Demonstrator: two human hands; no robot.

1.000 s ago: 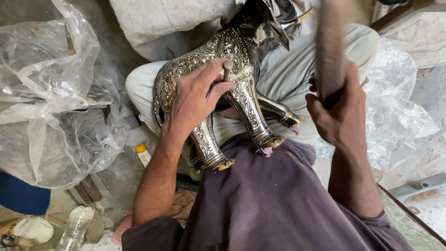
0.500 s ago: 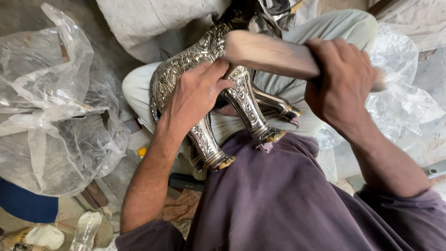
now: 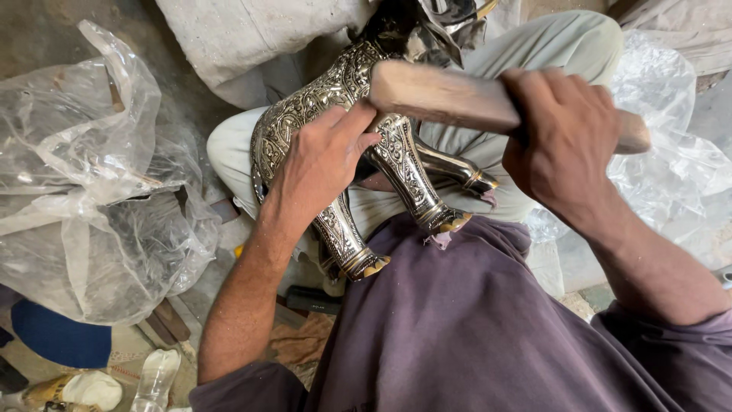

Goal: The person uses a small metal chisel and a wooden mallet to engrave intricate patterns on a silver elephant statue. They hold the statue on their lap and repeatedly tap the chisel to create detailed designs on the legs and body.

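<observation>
The wooden block (image 3: 450,98) has come lower onto the engraved metal animal figure (image 3: 335,114), gripped by the right hand (image 3: 564,141), while the left hand (image 3: 320,164) lies flat on the figure, which rests on the lap.

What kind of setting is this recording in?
Likely a floor-level metalcraft workshop: an ornate embossed silver metal animal figure rests on the person's lap, the right hand holds a wooden mallet, and crumpled clear plastic bags lie nearby.

l hand (image 3: 319,164) flat, fingers spread; r hand (image 3: 566,137) fisted, forearm raised.
</observation>
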